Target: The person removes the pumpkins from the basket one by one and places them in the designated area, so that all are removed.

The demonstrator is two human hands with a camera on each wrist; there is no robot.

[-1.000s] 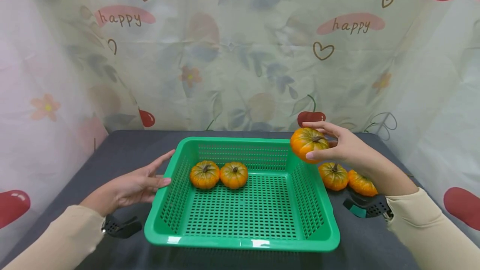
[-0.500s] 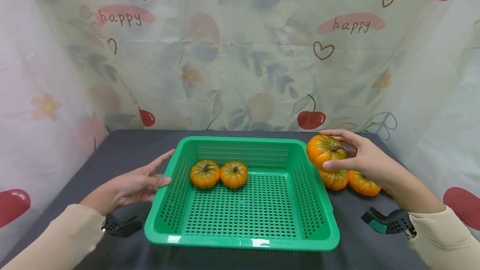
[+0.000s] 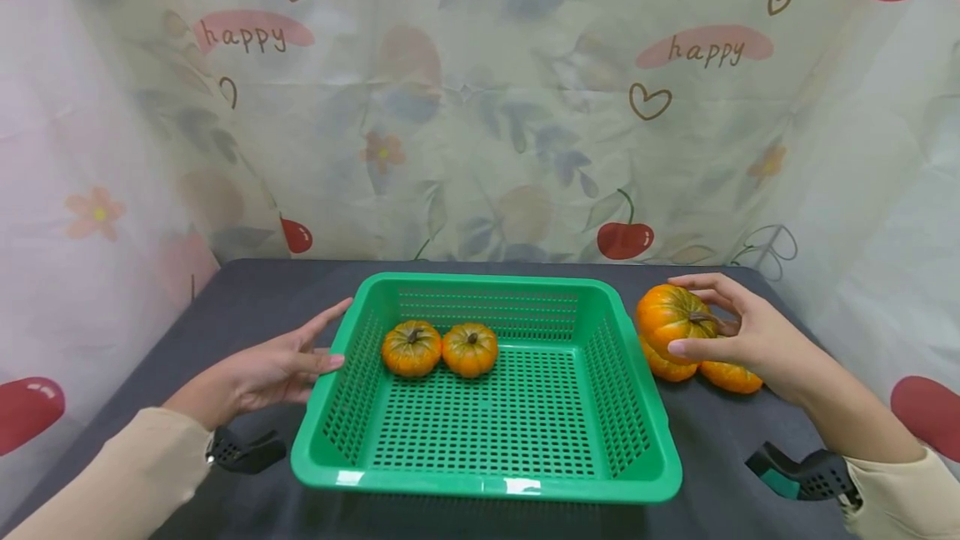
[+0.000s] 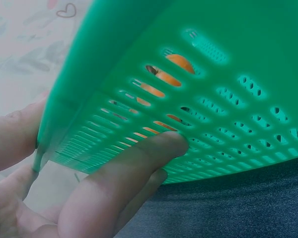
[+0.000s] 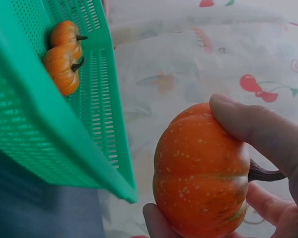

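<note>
The right hand (image 3: 757,347) grips a pumpkin (image 3: 670,319) between thumb and fingers; the left hand (image 3: 264,375), fingers extended, touches the green basket (image 3: 480,484).

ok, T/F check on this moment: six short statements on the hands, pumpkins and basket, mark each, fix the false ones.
1. The right hand holds a pumpkin. True.
2. Two pumpkins sit side by side in the basket. True.
3. The left hand is clear of the basket. False: it touches the basket.
4. The held pumpkin has its stem on. True.
5. The held pumpkin is inside the basket. False: it is outside, off the basket's right side.
6. The table has no pumpkins on it. False: at least two others lie there, partly hidden in the head view.
</note>
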